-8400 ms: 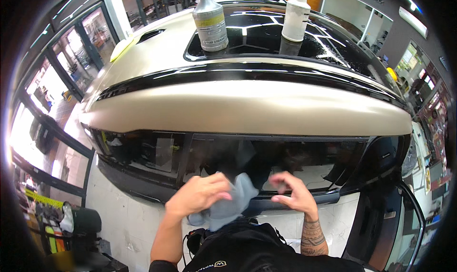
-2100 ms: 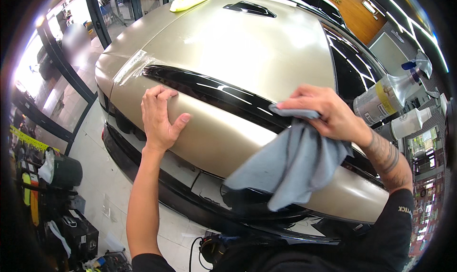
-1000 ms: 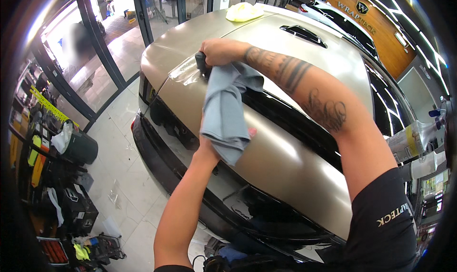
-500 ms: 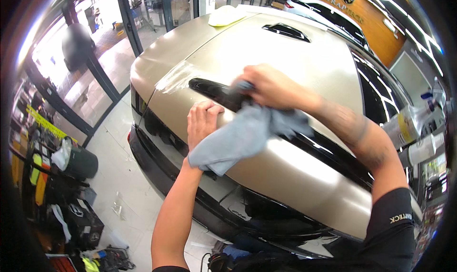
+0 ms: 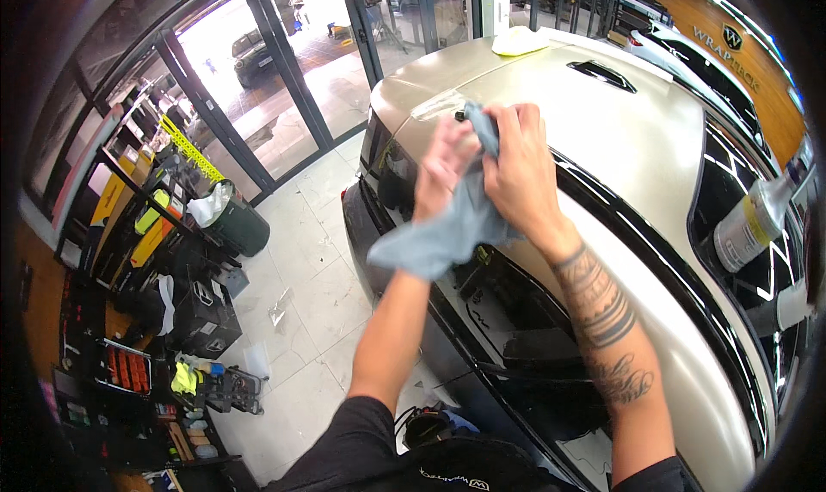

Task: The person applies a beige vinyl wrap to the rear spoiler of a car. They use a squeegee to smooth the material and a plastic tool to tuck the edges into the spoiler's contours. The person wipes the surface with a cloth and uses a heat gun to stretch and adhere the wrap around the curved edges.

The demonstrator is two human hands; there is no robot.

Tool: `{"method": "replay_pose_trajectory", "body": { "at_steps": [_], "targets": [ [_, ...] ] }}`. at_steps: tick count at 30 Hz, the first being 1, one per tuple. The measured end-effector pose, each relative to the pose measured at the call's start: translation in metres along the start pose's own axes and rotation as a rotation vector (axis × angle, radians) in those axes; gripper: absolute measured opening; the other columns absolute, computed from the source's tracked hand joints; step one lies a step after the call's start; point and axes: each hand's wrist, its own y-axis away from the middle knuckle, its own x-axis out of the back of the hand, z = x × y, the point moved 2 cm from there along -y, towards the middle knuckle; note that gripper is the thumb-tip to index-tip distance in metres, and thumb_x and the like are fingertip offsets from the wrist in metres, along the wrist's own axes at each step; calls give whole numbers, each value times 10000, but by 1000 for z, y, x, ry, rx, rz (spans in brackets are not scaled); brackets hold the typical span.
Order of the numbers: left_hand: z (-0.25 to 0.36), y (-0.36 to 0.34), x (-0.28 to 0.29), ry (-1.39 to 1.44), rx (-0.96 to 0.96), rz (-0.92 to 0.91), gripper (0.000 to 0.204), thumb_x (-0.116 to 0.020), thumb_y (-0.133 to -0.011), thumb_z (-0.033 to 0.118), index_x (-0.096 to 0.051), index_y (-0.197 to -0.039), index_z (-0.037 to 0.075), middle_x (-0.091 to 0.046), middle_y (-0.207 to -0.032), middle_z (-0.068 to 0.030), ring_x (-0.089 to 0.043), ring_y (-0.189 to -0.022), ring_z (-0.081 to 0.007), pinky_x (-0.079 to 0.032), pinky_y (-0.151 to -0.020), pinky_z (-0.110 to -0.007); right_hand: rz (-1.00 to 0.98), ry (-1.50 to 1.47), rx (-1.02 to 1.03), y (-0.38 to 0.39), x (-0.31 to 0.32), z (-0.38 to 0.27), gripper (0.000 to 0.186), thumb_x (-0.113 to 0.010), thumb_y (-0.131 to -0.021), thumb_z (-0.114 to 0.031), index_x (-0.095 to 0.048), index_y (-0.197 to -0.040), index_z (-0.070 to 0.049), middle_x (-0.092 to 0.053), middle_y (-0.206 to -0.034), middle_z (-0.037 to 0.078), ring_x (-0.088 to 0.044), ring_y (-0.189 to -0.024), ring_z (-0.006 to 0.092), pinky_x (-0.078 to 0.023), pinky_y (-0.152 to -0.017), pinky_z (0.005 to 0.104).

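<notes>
My right hand [image 5: 520, 169] grips a grey-blue cloth [image 5: 447, 238] above the rear of a champagne-coloured car [image 5: 619, 139]. My left hand [image 5: 443, 161] is raised just left of it, its curled fingers smeared by motion, with the cloth hanging over its wrist. Under and beyond my hands run a glossy black strip [image 5: 602, 212] and the body seam, with clear film or tape [image 5: 434, 103] near the far end of the strip, partly hidden.
A yellow cloth [image 5: 516, 43] lies at the car's far edge. A spray bottle [image 5: 740, 225] and white bottle [image 5: 779, 311] stand right. Glass doors [image 5: 288, 62] are behind. A bin [image 5: 237, 217] and tool-laden rack [image 5: 146, 225] line the left, above the tiled floor [image 5: 301, 294].
The view has swung left, showing more doors and tool rack. My left hand has lifted from the panel edge, where it rested earlier, and now meets my right hand and the cloth.
</notes>
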Motion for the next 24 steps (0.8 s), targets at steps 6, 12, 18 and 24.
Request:
{"method": "replay_pose_trajectory", "body": {
  "at_steps": [6,12,18,24],
  "targets": [
    [6,62,-48,-90,305,356,489,-665,-894,162,-503,-1326,0,-599,-1201,-101,-570,-1088,-181,-434,-971,-308,-529,-610,-132,88,56,-3,691,-641,-683,-83,-464,-1340,34,-428,-1365,240,-407,-1298,384,-326,-1092,395],
    [42,-11,-14,-858,239,85,304,-685,-861,121,-643,-1148,31,-665,-990,-62,-627,-756,-123,-534,-638,-254,-153,131,-159,162,128,26,311,-618,-665,-5,-633,-976,-3,-593,-1067,143,-577,-1019,309,-441,-874,413],
    [63,-93,-7,-1694,195,-454,288,-671,-787,18,-689,-1074,34,-643,-952,-77,-613,-873,-193,-466,-815,-291,-98,237,-235,172,137,41,323,-626,-672,-62,-622,-993,-25,-580,-1038,119,-582,-1024,283,-434,-846,424],
    [38,-119,-44,-1701,304,-655,330,-629,-679,-36,-676,-1005,-16,-670,-892,-124,-653,-835,-222,-485,-780,-308,-404,456,-263,170,129,42,365,-689,-769,-261,-658,-1106,-127,-557,-1274,108,-502,-1212,290,-360,-985,498]
  ]
}}
